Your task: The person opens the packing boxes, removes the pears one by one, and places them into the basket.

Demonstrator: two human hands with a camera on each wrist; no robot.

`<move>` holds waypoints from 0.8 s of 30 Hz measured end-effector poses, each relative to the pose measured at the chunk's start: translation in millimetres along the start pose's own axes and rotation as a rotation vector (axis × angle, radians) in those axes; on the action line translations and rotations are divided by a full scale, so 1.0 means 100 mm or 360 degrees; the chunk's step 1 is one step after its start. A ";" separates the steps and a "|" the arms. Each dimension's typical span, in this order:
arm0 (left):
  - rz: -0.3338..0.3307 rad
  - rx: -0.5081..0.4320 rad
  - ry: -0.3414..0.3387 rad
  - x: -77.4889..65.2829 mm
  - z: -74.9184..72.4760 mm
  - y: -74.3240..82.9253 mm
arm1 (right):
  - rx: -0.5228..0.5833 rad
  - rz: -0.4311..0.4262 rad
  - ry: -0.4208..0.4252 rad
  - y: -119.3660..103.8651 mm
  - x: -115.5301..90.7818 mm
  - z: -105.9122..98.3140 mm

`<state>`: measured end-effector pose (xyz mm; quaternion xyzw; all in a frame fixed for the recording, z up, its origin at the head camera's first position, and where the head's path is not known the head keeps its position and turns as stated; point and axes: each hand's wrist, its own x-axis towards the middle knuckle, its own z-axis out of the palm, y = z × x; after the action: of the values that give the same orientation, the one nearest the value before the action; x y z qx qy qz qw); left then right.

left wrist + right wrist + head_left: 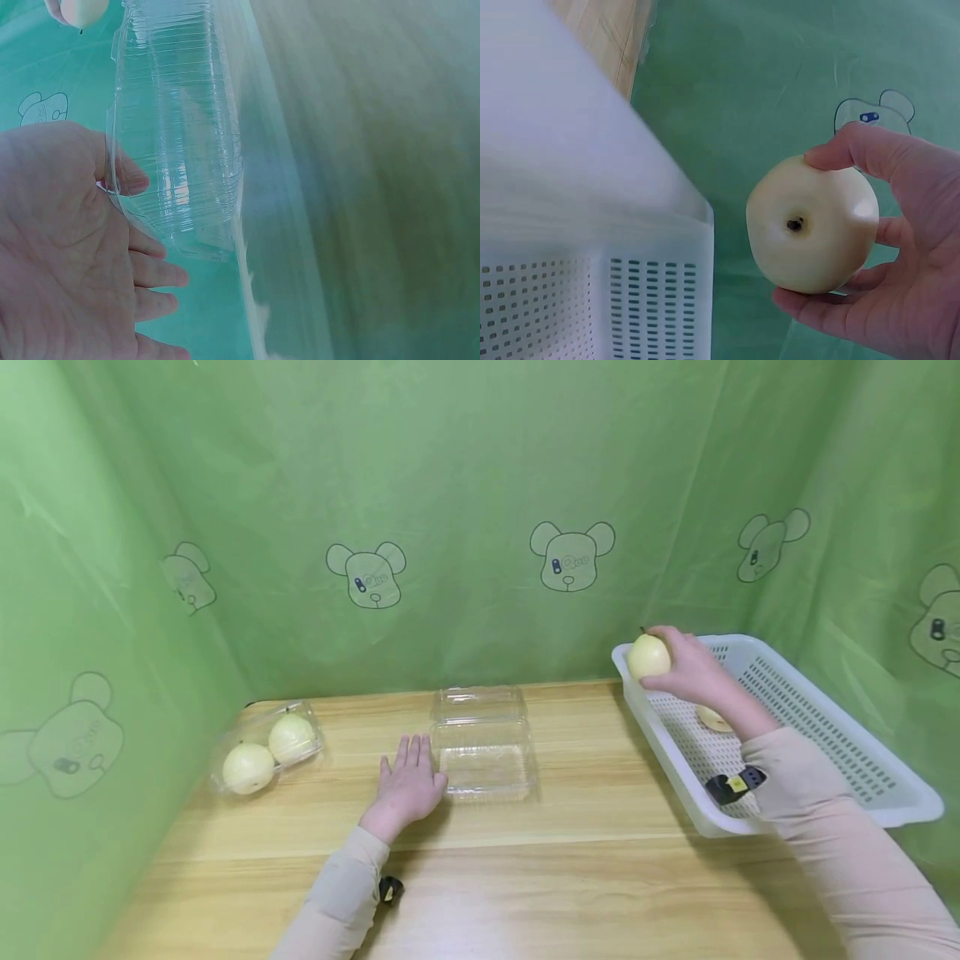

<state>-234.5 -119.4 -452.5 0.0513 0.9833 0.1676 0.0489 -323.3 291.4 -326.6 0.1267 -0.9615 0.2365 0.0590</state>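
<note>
A round, pale yellow fruit [648, 658] is hanging in the air over the far left corner of a white perforated basket [832, 735], held by the right hand [690, 668]. That hand's fingers are curling round it, with the thumb pressing on one side and the other fingers supporting the opposite side (the right wrist view is showing a dark hollow in the fruit's end). Inside the basket, another fruit [712, 718] is lying on the bottom, partly hidden by the right forearm.

The left hand [408, 789] is reaching over the middle of the worktop [480, 877], its fingers stretching out straight and slightly apart, gripping nothing. Its thumb is resting at the left edge of a clear plastic container [483, 768], which is standing with its lid [480, 703] folded back on the far side.

Further left, a second clear container [259, 732] is sitting at an angle near the green curtain [465, 452], and two more fruits [248, 768] are lying in it side by side. Pale sleeves [817, 777] are covering both forearms, and the curtain, printed with bear heads [572, 560], is surrounding the worktop.
</note>
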 end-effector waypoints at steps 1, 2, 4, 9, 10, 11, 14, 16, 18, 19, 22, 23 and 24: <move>-0.0002 0.0001 0.0000 0.00 0.00 0.00 | -0.0002 0.0005 -0.0002 0.02 0.01 0.00; -0.0001 -0.0001 0.0001 0.00 0.00 0.00 | -0.0002 0.0012 -0.0003 0.03 0.01 0.00; -0.0002 -0.0002 0.0002 0.00 0.00 -0.01 | -0.0002 0.0025 -0.0013 0.07 0.03 0.01; -0.0002 0.0007 0.0000 0.00 0.00 0.00 | -0.0029 0.0065 -0.0029 0.17 0.05 0.03; -0.0001 0.0008 -0.0001 0.00 0.00 0.01 | -0.0033 0.0069 -0.0029 0.19 0.06 0.03; 0.0001 0.0008 0.0000 0.00 0.00 0.01 | -0.0039 0.0076 -0.0029 0.21 0.06 0.03; -0.0001 0.0015 -0.0001 0.01 -0.01 0.01 | -0.0046 0.0097 -0.0035 0.27 0.07 0.05; -0.0002 0.0015 -0.0002 0.02 -0.01 0.01 | -0.0044 0.0108 -0.0046 0.30 0.08 0.06; 0.0000 0.0016 0.0001 0.02 -0.01 0.01 | -0.0041 0.0120 -0.0051 0.33 0.09 0.07; 0.0001 0.0014 0.0002 0.02 -0.01 0.01 | -0.0041 0.0123 -0.0056 0.35 0.10 0.08; -0.0002 0.0001 -0.0002 0.02 -0.01 0.01 | -0.0050 0.0138 -0.0068 0.39 0.11 0.11; -0.0004 0.0000 -0.0005 0.02 -0.01 0.00 | -0.0056 0.0143 -0.0073 0.41 0.12 0.13; -0.0006 -0.0004 -0.0007 0.01 -0.01 0.00 | -0.0056 0.0143 -0.0078 0.42 0.12 0.14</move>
<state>-236.0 -119.3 -451.7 0.0499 0.9831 0.1686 0.0515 -347.2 318.5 -355.6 0.0883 -0.9714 0.2188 0.0270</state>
